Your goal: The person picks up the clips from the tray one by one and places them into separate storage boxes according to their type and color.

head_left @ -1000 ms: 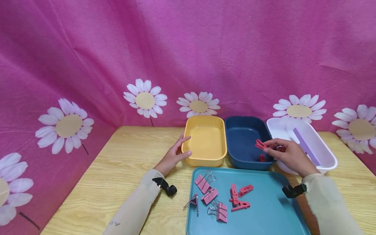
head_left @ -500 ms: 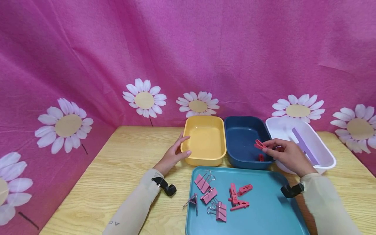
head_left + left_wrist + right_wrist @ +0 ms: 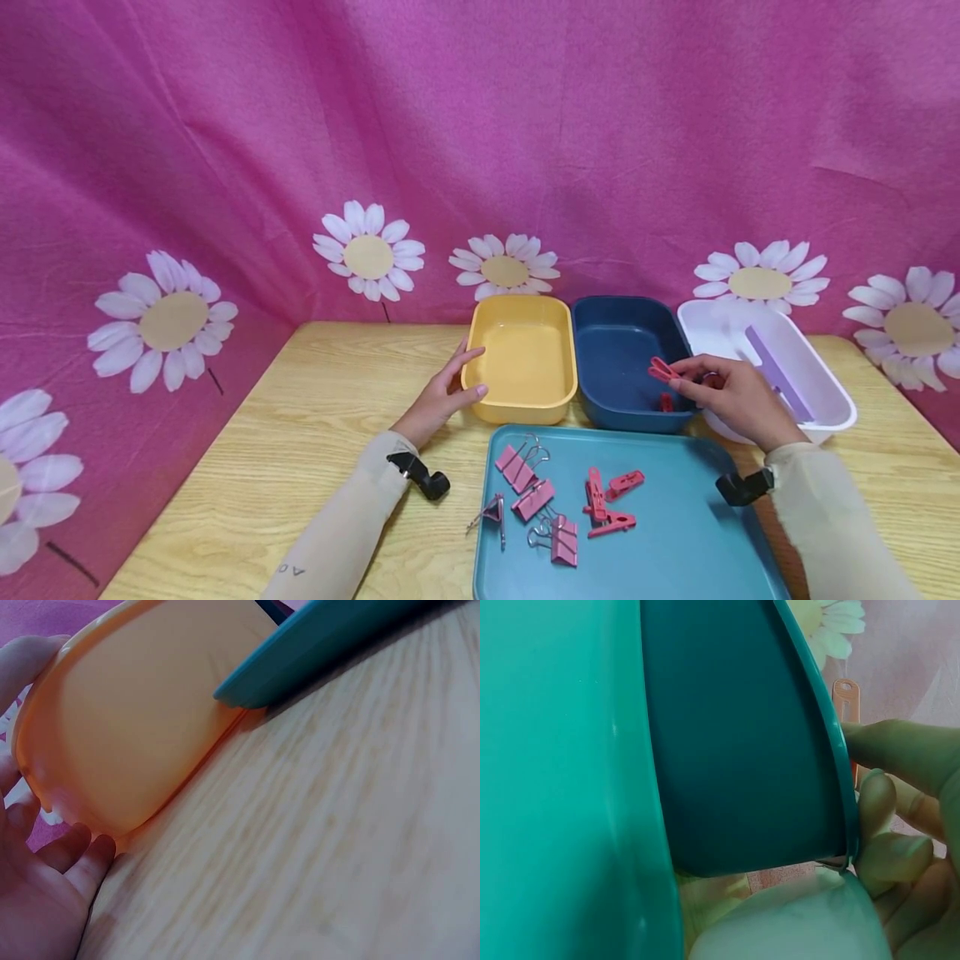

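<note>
My right hand [image 3: 742,400] pinches a red clothespin [image 3: 662,369] between thumb and fingertips above the navy bin [image 3: 622,342]. In the right wrist view the clothespin [image 3: 846,701] shows past the bin's rim [image 3: 832,727]. Another red clothespin [image 3: 667,403] lies inside that bin, near its front. A dark reddish spot shows behind my right fingers; I cannot tell what it is. My left hand [image 3: 442,400] holds the yellow bin [image 3: 525,358] at its left side. In the left wrist view one digit lies over its rim, other fingers [image 3: 94,862] against the outer wall.
A teal tray [image 3: 675,533] in front holds several pink binder clips [image 3: 534,500] on its left and three red clothespins [image 3: 611,523] near its middle. At right stands a white bin [image 3: 832,400] with a purple strip [image 3: 780,375] inside. Flowered cloth hangs behind the wooden table [image 3: 337,375].
The head view has shifted very slightly. Both hands, the clothespin and the bins otherwise stay put.
</note>
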{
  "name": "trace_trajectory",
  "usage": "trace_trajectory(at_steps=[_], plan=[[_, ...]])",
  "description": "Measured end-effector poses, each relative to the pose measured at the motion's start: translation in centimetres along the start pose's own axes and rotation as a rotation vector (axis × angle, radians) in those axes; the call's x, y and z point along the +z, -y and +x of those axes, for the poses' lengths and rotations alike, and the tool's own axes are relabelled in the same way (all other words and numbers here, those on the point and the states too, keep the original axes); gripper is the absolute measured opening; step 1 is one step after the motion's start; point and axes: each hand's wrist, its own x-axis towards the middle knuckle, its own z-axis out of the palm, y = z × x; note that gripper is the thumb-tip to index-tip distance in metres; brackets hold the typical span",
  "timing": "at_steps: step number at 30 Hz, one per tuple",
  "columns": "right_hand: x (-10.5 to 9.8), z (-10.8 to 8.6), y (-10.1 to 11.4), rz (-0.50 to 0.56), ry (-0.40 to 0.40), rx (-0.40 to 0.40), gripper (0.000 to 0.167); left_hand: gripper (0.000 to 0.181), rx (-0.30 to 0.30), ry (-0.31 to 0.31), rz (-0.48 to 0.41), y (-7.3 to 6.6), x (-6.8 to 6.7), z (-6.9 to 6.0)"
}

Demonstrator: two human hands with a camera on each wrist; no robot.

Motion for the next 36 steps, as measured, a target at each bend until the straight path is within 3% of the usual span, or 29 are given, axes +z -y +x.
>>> trace_trajectory(at_steps=[9, 36], plan=[[0.23, -0.13, -0.09, 0.013, -0.004, -0.040, 0.038, 0.065, -0.001, 0.006, -0.009, -0.02, 0.06, -0.10], [0.26, -0.35, -0.37, 0.045, 0.008, -0.037, 0.036, 0.065, 0.001, 0.009, -0.002, -0.04, 0.14, -0.19]])
